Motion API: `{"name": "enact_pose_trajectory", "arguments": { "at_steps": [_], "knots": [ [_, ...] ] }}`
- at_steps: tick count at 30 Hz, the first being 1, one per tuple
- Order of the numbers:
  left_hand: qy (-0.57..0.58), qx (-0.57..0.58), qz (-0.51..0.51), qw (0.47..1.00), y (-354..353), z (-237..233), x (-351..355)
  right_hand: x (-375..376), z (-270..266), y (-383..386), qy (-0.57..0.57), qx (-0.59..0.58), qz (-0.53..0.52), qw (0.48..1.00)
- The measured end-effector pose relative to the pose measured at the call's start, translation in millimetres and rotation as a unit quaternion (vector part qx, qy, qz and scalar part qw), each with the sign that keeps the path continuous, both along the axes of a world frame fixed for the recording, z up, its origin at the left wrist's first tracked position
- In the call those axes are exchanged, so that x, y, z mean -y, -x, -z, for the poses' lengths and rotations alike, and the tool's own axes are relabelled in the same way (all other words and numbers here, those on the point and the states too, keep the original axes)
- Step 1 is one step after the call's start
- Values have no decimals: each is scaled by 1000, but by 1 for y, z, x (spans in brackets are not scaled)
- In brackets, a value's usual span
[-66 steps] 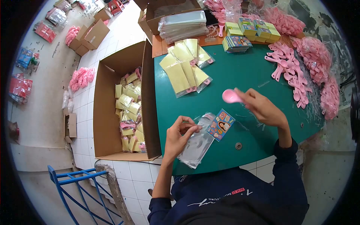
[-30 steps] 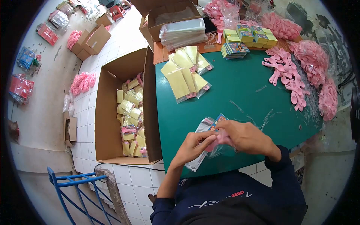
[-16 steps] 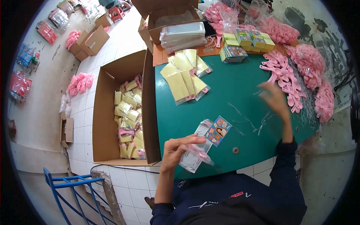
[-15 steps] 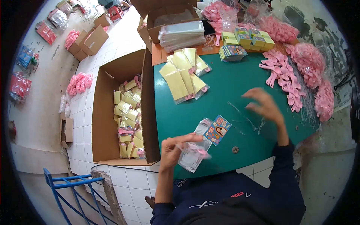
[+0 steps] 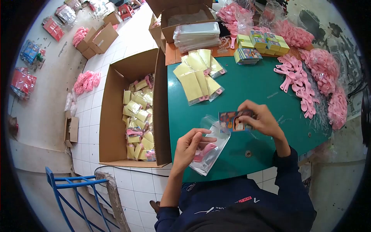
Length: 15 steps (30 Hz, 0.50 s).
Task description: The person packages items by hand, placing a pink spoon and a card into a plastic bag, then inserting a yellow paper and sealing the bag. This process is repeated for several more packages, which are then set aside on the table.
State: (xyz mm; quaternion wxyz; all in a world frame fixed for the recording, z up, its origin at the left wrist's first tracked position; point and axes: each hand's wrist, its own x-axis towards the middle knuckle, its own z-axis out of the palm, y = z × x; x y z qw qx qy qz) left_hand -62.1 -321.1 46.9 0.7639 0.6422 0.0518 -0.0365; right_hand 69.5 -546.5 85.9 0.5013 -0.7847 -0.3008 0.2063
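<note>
My left hand (image 5: 188,150) grips a clear plastic bag (image 5: 218,149) near the front edge of the green table, fingers bent at its upper part. Inside the bag shows a pink spoon (image 5: 205,151). More clear bags lie beneath it, partly hidden. Between the thumb and fingers of my right hand (image 5: 259,119) is a colourful printed card (image 5: 228,120), held at the mouth of the bag and overlapping it in this view.
Packed bags with yellow cards (image 5: 195,83) lie at the table's back left. Card stacks (image 5: 247,56) and loose pink spoons (image 5: 295,79) are farther back and right. A large cardboard box (image 5: 162,116) of packed sets stands left, beyond it a blue metal frame (image 5: 77,179).
My right hand has come left and picked the printed card up off the table, bringing it to the bag. The pink spoon now lies lower in the bag at my left hand.
</note>
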Motion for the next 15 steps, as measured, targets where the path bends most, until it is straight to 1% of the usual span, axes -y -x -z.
{"name": "enact_pose_trajectory", "arguments": {
  "at_steps": [1, 2, 4, 7, 8, 10, 13, 14, 15],
  "knots": [
    [2, -1, 10, 1000, -2, 1, 3, -1, -14, 6, -21, -4, 48, 999],
    [3, -2, 21, 1000, -5, 3, 5, -1, -21, 7, -57, -49, 62, 995],
    [20, -6, 25, 999, -8, 9, 11, -2, -36, 10, -20, 28, 4, 999],
    [7, -29, 46, 999, -13, 3, 16, -3, -40, 9, 45, 126, -78, 988],
    [-18, -21, 55, 998, -13, 4, 17, -3, -40, 9, 68, 155, -103, 980],
    [-69, -3, 77, 995, -16, 7, 18, -4, -41, 9, 78, 152, -137, 976],
    [-196, 5, 153, 969, -18, 2, 18, -7, -32, 14, 84, 124, -162, 975],
    [-195, 46, 137, 970, -18, 4, 21, -9, -27, 16, 85, 111, -168, 976],
    [-212, 38, 135, 967, -19, -1, 23, -11, -22, 19, 104, 116, -159, 975]
  ]
}}
